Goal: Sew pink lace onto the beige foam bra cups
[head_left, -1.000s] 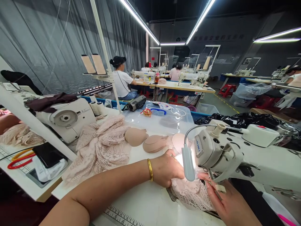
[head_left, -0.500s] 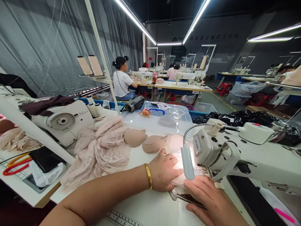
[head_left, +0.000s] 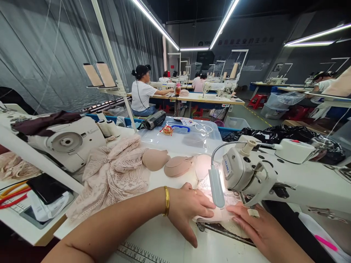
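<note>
My left hand point(head_left: 188, 206), with a gold bangle at the wrist, lies on a pale pink fabric piece point(head_left: 210, 215), fingers spread and thumb out to the side. From the right, my right hand point(head_left: 253, 223) rests its outstretched fingers on the same fabric, close to the presser area. The white sewing machine point(head_left: 241, 170) stands over the work. Its needle is hidden behind a grey lamp head point(head_left: 216, 188), which lights the cloth brightly. Lace and a pale cup point(head_left: 203, 166) lie just beyond my left fingers.
Beige bra cups point(head_left: 178, 167) and a heap of pink lace point(head_left: 115, 175) lie left of the work. Behind is a clear plastic lid point(head_left: 197, 140). A second machine point(head_left: 68, 142) and a phone point(head_left: 46, 188) stand at left. A co-worker point(head_left: 142, 93) sits ahead.
My left hand has flattened and its thumb has swung out toward me. My right hand has shifted right, exposing more fabric and the dark slot at the plate. The view has turned slightly.
</note>
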